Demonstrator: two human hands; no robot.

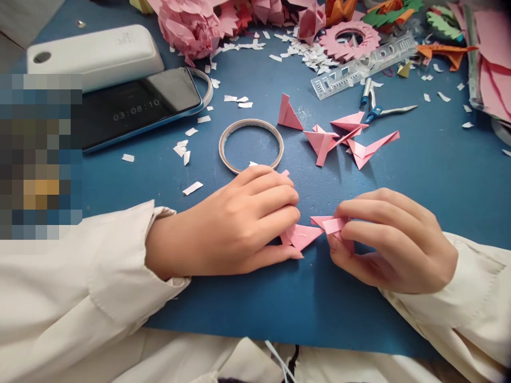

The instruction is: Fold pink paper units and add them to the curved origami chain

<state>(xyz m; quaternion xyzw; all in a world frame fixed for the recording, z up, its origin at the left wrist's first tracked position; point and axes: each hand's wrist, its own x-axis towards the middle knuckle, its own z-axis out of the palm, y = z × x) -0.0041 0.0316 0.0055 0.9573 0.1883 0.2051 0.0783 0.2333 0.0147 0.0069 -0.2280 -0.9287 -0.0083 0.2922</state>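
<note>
My left hand [247,223] rests on the blue table, its fingers closed over a folded pink paper piece [302,235] whose pointed end sticks out to the right between thumb and fingers. Close to that tip, my right hand [393,239] pinches another folded pink paper piece [333,225] between thumb and fingers; the fingers hide part of it. Beyond both hands lie more folded pink pieces, one standing by itself [289,114] and several close together [321,142]. A roll of narrow tape [280,141] lies flat just past my left hand.
Back left are a white power bank [96,56] and a phone [147,103] beside a second tape roll [208,90]. White paper scraps [315,56], a clear ruler [363,66], scissors [375,113], a pink paper ring [327,41] and crumpled pink paper [191,29] lie farther back.
</note>
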